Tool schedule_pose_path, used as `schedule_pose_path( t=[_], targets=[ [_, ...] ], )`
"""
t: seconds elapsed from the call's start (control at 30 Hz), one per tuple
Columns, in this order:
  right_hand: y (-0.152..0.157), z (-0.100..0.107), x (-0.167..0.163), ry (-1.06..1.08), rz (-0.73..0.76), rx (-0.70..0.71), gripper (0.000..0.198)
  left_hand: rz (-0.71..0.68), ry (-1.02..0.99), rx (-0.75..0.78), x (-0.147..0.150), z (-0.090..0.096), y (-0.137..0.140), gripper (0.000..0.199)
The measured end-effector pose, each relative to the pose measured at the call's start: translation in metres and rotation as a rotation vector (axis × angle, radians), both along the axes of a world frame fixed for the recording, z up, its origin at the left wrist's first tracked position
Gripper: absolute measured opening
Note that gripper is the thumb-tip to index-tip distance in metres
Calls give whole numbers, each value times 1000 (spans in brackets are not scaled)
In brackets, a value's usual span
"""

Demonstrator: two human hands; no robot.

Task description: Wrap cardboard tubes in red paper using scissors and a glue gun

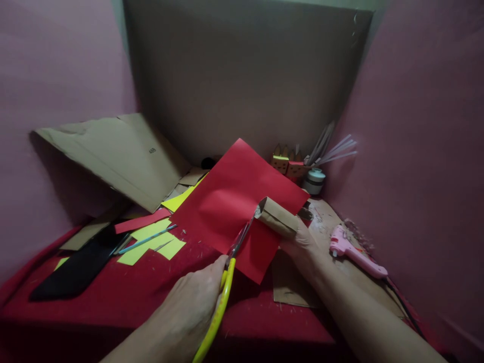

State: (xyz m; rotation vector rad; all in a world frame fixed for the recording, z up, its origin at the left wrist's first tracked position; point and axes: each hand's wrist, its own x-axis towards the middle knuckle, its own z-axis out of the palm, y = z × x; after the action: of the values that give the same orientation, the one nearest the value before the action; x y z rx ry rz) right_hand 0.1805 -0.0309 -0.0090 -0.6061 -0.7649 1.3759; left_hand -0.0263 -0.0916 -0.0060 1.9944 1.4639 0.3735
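My left hand [198,287] is closed around a pair of scissors [221,312] with yellow handles, its metal blades pointing up and away from me. The blades overlap a red sheet of paper [234,189], and their tips reach the near end of a rolled brown cardboard tube [279,217]. My right hand [300,247] grips the tube against the sheet, which is held up at a slant above the table. Most of my right fingers are hidden behind the tube and paper.
A pink glue gun [357,254] lies on a cardboard board at right. Yellow paper pieces [141,242], a light-blue stick [147,239] and a black item [75,269] lie left. A cardboard panel [124,151] leans behind them. A lidded jar [314,181] and white sticks [338,151] stand at the back.
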Motion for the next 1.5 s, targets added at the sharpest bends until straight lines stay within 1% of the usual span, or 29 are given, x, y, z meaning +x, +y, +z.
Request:
schedule_pose_path(
  t=[0.07, 0.17, 0.33, 0.5, 0.67, 0.77, 0.87, 0.97, 1.03, 1.1, 1.17, 1.27, 1.37, 1.43, 1.5],
  targets=[
    [0, 1, 0, -3, -5, 11, 35, -20, -17, 14, -1, -4, 2, 22],
    [0, 2, 0, -27, -1, 21, 36, -42, -10, 28, 2, -4, 2, 21],
    [1, 1, 0, -3, 8, 15, 34, -39, 95, 30, 7, 8, -2, 18],
    [4, -3, 0, 39, 19, 22, 31, -40, 140, 49, 9, 17, -7, 19],
    [3, -5, 0, 62, 38, 2, 28, -44, 121, 28, 9, 14, -6, 24],
    [3, -6, 1, 75, 25, 2, 26, -1, 78, -3, 10, 13, -7, 26],
    [4, -7, 1, 55, 9, -3, 26, 70, -23, -61, 12, 13, -8, 26],
    [3, -5, 1, 23, -4, 6, 27, 101, -145, -127, 13, 13, -7, 25],
    [1, -3, 0, 14, -14, 17, 28, 164, -232, -225, 14, 13, -5, 28],
    [-1, -1, 0, 14, -14, 21, 29, 267, -333, -344, 17, 14, -5, 34],
    [-3, 0, -1, 23, -9, 25, 32, 365, -435, -428, 21, 16, -6, 39],
    [-2, -2, 0, 59, -18, 39, 35, 433, -601, -525, 27, 23, -9, 39],
    [0, -4, 1, 81, -25, 39, 36, 466, -771, -652, 33, 31, -10, 35],
    [1, -5, 1, 73, -17, 36, 35, 472, -792, -692, 34, 35, -10, 35],
    [2, -6, 0, 70, -14, 39, 34, 444, -711, -672, 32, 35, -8, 38]
  ],
)
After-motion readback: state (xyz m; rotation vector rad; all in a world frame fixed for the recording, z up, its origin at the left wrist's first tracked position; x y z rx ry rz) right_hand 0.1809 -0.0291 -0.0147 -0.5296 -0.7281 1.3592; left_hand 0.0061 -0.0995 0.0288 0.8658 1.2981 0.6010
